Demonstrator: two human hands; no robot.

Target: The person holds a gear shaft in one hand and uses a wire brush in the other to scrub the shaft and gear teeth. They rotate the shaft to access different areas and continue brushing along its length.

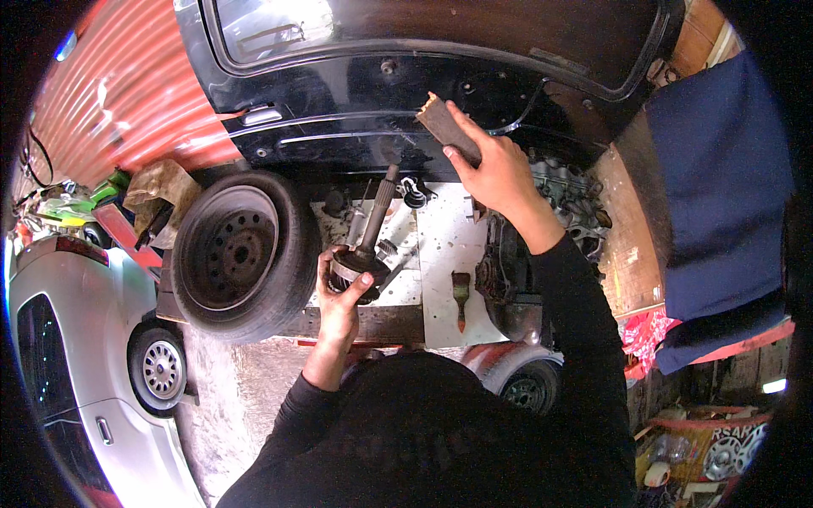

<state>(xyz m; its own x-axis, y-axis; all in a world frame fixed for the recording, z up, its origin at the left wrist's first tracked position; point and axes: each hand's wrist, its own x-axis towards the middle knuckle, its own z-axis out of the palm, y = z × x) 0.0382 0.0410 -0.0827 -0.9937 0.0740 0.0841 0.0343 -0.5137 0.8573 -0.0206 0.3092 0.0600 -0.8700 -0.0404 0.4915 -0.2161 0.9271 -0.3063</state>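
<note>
On my feed: left hand (pixel 340 305) gripping the splined shaft (pixel 374 222), right hand (pixel 501 171) clutching a brown block (pixel 448 134), those two not touching yet

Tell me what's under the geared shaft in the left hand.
Beneath the geared shaft, white sheeting shows, with a small toothed part visible close beside the shaft. Whatever lies directly below its gear end and the left hand is covered from this view.
</note>
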